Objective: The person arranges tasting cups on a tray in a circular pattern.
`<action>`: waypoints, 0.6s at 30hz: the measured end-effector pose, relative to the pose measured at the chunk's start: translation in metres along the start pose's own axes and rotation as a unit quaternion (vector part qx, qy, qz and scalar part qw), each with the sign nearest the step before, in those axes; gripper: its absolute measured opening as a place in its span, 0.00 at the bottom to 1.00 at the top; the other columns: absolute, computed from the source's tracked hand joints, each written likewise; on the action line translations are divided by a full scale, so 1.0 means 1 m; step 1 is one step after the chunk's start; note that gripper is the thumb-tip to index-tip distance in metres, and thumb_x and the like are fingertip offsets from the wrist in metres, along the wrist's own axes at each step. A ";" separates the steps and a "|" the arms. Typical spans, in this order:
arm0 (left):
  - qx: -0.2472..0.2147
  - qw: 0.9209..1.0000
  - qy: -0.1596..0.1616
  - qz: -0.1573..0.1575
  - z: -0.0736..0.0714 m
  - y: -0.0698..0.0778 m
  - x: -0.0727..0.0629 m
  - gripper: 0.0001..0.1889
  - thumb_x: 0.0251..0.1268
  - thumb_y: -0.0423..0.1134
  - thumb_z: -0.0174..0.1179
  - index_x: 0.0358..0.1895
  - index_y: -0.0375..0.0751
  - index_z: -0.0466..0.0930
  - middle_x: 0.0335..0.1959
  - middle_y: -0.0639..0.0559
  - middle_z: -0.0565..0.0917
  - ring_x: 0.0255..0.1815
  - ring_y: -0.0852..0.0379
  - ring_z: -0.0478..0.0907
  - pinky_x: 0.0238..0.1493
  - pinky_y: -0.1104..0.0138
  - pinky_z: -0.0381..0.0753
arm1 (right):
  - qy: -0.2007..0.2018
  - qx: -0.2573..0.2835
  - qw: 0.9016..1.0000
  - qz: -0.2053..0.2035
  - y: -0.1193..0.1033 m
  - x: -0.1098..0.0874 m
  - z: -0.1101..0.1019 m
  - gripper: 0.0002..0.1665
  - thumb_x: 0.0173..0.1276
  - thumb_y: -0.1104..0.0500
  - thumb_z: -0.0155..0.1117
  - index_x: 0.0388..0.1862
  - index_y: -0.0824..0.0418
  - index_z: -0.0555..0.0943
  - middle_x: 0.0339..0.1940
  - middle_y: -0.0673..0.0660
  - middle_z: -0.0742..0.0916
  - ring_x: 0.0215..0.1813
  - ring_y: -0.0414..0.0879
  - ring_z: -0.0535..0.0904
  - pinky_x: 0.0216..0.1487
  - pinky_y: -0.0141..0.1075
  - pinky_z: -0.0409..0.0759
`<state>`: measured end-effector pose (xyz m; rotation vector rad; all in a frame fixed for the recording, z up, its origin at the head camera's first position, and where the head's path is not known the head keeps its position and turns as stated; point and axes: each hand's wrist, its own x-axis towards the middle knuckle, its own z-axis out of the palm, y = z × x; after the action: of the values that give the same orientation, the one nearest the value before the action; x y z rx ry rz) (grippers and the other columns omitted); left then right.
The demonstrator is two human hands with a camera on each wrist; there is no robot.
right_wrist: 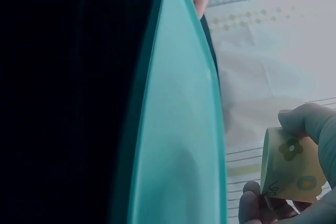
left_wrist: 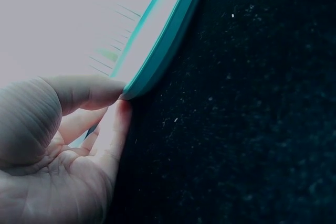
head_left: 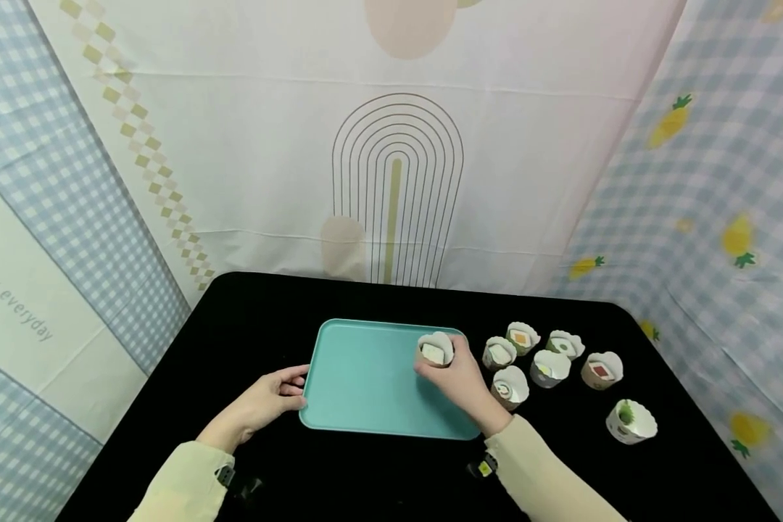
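Observation:
A turquoise tray [head_left: 365, 380] lies on the black table. At its left edge my left hand [head_left: 256, 407] pinches the rim, thumb above and fingertip below, as the left wrist view shows. My right hand [head_left: 462, 383] holds a paper baking cup [head_left: 439, 338] by its sides over the tray's right part, with a shadow on the tray below. A pale, square-faced piece sits inside this cup. Flower prints show on the cup's wall [right_wrist: 291, 166] in the right wrist view, where the cup is tipped sideways in the picture and held between thumb and fingers.
Right of the tray stand several more paper cups with small pieces inside. The nearest cup [head_left: 510, 388] is close to my right forearm; one cup with a green piece [head_left: 631, 422] stands apart at the far right. Patterned cloths [head_left: 254, 181] hang behind the table.

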<state>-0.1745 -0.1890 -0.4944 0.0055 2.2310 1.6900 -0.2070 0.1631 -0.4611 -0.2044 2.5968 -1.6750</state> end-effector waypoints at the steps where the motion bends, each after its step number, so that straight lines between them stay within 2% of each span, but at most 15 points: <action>1: 0.000 1.000 -0.001 0.000 0.000 0.000 0.000 0.32 0.62 0.31 0.64 0.70 0.42 0.66 0.54 0.44 0.72 0.50 0.51 0.73 0.51 0.56 0.76 | -0.002 0.005 1.000 -0.003 0.001 0.003 0.004 0.32 0.62 0.55 0.71 0.60 0.60 0.68 0.50 0.59 0.75 0.46 0.51 0.74 0.48 0.46 0.74; 5: 0.003 1.000 -0.003 -0.003 -0.002 0.001 0.000 0.32 0.62 0.31 0.64 0.71 0.42 0.66 0.54 0.44 0.72 0.50 0.51 0.74 0.51 0.56 0.76 | -0.007 0.005 1.000 -0.009 0.004 0.013 0.016 0.31 0.63 0.58 0.70 0.61 0.62 0.66 0.49 0.60 0.75 0.45 0.51 0.74 0.47 0.45 0.76; 9: 0.004 1.000 0.001 -0.003 -0.001 0.001 0.000 0.32 0.62 0.31 0.64 0.71 0.42 0.66 0.54 0.44 0.72 0.50 0.51 0.74 0.51 0.56 0.76 | 0.004 -0.025 1.000 0.003 0.007 0.019 0.026 0.36 0.63 0.56 0.70 0.63 0.63 0.62 0.50 0.60 0.74 0.46 0.49 0.75 0.47 0.44 0.77; 18: -0.002 1.000 0.001 -0.003 -0.001 0.001 -0.001 0.32 0.62 0.31 0.64 0.70 0.42 0.66 0.53 0.44 0.72 0.49 0.51 0.73 0.50 0.57 0.76 | 0.015 -0.073 0.997 0.013 0.004 0.027 0.041 0.33 0.63 0.54 0.70 0.61 0.64 0.65 0.47 0.60 0.76 0.45 0.50 0.76 0.45 0.45 0.77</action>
<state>-0.1741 -0.1894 -0.4927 -0.0036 2.2263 1.6930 -0.2292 0.1243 -0.4805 -0.1503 2.7331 -1.4926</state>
